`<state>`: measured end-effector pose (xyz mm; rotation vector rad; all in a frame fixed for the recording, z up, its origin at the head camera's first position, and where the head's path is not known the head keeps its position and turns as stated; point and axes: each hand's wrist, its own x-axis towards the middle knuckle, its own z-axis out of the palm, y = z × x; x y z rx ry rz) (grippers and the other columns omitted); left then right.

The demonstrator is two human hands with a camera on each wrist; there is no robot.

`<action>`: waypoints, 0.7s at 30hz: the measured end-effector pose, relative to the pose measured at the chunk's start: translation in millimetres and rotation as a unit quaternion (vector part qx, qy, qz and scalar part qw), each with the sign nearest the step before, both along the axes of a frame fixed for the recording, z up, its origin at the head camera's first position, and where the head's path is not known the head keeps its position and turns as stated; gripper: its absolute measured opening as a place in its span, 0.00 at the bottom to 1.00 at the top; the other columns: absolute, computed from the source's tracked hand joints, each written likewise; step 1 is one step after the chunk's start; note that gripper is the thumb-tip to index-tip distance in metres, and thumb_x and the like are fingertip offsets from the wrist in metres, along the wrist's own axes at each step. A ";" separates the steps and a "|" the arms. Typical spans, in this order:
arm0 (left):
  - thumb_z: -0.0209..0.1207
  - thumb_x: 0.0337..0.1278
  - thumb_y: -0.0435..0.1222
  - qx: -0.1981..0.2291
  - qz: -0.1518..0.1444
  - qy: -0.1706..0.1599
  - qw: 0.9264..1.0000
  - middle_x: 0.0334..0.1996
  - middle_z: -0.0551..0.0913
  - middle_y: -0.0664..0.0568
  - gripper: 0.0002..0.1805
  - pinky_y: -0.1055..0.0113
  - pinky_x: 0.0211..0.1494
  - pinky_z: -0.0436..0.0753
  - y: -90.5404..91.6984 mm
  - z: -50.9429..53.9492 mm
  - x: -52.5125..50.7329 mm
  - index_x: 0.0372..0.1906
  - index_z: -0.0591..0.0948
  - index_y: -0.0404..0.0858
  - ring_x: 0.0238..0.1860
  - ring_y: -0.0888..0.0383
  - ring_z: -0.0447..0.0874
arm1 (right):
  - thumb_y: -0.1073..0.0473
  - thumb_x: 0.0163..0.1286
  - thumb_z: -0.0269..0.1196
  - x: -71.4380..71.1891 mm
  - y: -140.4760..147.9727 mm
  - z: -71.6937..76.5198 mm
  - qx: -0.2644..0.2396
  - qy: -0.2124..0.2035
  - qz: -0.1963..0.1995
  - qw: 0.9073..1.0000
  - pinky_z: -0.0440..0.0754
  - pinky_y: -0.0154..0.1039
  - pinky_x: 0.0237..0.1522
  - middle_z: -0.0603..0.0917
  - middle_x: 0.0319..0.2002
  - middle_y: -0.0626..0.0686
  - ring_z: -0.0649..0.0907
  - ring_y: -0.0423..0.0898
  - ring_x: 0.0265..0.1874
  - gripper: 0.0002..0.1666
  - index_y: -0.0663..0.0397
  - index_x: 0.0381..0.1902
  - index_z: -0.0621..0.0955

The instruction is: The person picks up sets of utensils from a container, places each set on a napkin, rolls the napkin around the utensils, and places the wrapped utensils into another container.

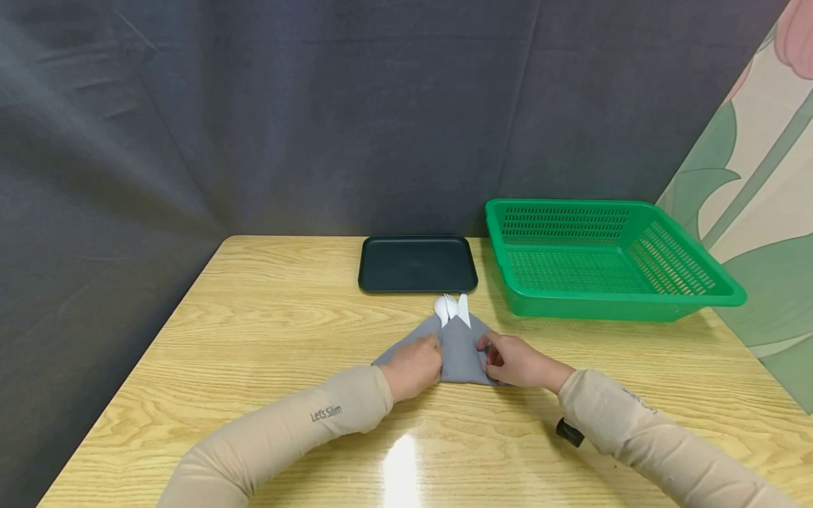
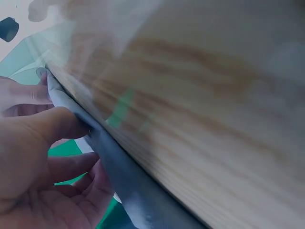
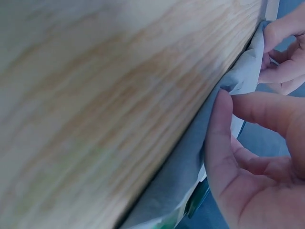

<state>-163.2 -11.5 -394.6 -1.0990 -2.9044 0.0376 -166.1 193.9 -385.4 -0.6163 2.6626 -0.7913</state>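
Observation:
A grey cloth napkin (image 1: 459, 356) lies on the table, folded over a white spoon (image 1: 441, 309), a white fork (image 1: 452, 306) and a white knife (image 1: 464, 310). Their upper ends stick out at the far side; the rest is hidden in the cloth. At the napkin's left part, my left hand (image 1: 414, 368) has curled fingers and grips the cloth. My right hand (image 1: 516, 361) pinches its right part between thumb and finger. In the right wrist view, the fingertips (image 3: 222, 102) meet at a fold of the cloth.
Behind the napkin lies a black tray (image 1: 418, 264). A green slotted plastic basket (image 1: 597, 303) stands at the back right. A dark curtain (image 1: 356, 120) hangs along the far edge of the wooden table (image 1: 286, 310).

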 end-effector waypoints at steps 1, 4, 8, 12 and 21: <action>0.56 0.57 0.36 -0.001 -0.005 0.000 1.000 0.30 0.76 0.50 0.09 0.73 0.27 0.79 -0.4 0.0 -0.7 0.36 0.82 0.33 0.29 0.60 0.77 | 0.70 0.60 0.59 0.1 -0.1 0.2 -0.001 -0.003 -0.001 1.000 0.75 0.29 0.21 0.75 0.24 0.50 0.74 0.37 0.18 0.13 0.66 0.43 0.73; 0.57 0.57 0.36 0.010 -0.018 -0.017 1.000 0.32 0.77 0.50 0.10 0.72 0.33 0.80 -2.2 0.4 -3.6 0.39 0.78 0.33 0.32 0.59 0.78 | 0.71 0.60 0.59 0.4 -0.6 1.4 -0.004 -0.013 -0.007 1.000 0.76 0.29 0.20 0.75 0.24 0.51 0.74 0.38 0.18 0.14 0.66 0.44 0.73; 0.57 0.59 0.36 0.027 -0.033 -0.068 0.997 0.37 0.78 0.49 0.18 0.71 0.40 0.79 -3.8 2.0 -8.2 0.54 0.72 0.36 0.38 0.57 0.80 | 0.71 0.60 0.59 1.1 -1.6 3.4 -0.005 -0.026 -0.015 1.000 0.77 0.30 0.20 0.75 0.25 0.51 0.74 0.39 0.19 0.14 0.67 0.45 0.73; 0.55 0.62 0.35 -0.002 -0.051 -0.096 0.994 0.37 0.78 0.50 0.31 0.74 0.34 0.74 -2.2 6.3 -9.7 0.69 0.61 0.48 0.31 0.60 0.76 | 0.70 0.60 0.59 1.5 -2.3 4.1 -0.006 -0.041 -0.023 0.999 0.78 0.30 0.21 0.75 0.25 0.51 0.74 0.39 0.20 0.15 0.66 0.46 0.73; 0.54 0.64 0.38 -0.103 -0.082 -0.031 0.991 0.36 0.77 0.53 0.30 0.75 0.28 0.73 4.7 12.4 -5.7 0.69 0.62 0.59 0.26 0.63 0.73 | 0.71 0.60 0.58 -0.1 -1.3 3.8 -0.013 -0.053 -0.022 0.998 0.77 0.31 0.21 0.74 0.25 0.51 0.75 0.39 0.17 0.15 0.67 0.46 0.72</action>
